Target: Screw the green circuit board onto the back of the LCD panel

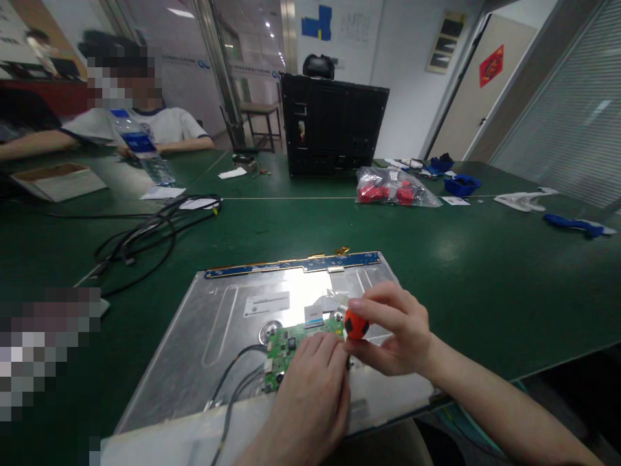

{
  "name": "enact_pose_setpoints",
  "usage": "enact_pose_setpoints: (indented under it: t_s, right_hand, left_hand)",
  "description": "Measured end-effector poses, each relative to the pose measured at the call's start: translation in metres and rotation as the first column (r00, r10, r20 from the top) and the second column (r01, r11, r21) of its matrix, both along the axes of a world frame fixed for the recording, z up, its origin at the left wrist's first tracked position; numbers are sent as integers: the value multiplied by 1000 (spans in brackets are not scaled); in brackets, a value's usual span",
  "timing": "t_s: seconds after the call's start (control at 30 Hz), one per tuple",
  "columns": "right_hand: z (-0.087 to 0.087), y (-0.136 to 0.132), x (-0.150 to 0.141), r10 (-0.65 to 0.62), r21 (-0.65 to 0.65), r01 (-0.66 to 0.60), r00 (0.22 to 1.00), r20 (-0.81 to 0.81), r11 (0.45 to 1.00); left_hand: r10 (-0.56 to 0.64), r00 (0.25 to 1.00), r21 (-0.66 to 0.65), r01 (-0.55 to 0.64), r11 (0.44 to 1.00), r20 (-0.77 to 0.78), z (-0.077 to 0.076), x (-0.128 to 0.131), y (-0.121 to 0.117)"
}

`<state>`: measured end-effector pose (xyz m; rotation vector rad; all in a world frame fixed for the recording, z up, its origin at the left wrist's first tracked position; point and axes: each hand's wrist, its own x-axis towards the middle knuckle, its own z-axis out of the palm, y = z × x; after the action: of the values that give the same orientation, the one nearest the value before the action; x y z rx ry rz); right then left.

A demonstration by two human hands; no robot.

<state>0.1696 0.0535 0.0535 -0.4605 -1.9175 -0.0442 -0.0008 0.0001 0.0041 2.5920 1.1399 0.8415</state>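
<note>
A green circuit board (291, 346) lies on the metal back of a flat display panel (194, 336). My left hand (317, 382) bears down on the board's right part, fingers together and bent; their tips are partly hidden. Pinched between the thumb and fingers of my right hand (395, 327) is a screwdriver (356, 325) with a rounded orange and black handle, held upright over the board's right end. Its shaft and tip are out of sight. A blue circuit strip (291, 265) runs along the panel's far edge. Dark cables (235, 362) lead from the board's left side.
Black cables (145, 226) lie coiled at left, near a water bottle (143, 149) and a box (58, 181). A person (179, 126) sits across the green table (272, 223). Farther back are a black monitor (334, 123), a plastic bag with red items (395, 188) and a blue tray (462, 186).
</note>
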Motion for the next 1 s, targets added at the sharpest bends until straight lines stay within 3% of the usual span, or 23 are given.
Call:
enact_pose_setpoints:
  t_s: [0.37, 0.67, 1.0]
  right_hand:
    - [-5, 3, -2, 180, -40, -183, 981, -75, 982]
    - [1, 2, -2, 27, 13, -27, 1000, -5, 1000]
    - [-8, 3, -2, 167, -86, -173, 984, -66, 981]
  left_hand:
    - [-19, 1000, -55, 18, 998, -16, 0, 0, 0]
    - [-15, 1000, -25, 15, 1000, 11, -3, -1, 0]
    - [-22, 1000, -78, 21, 997, -18, -3, 0, 0]
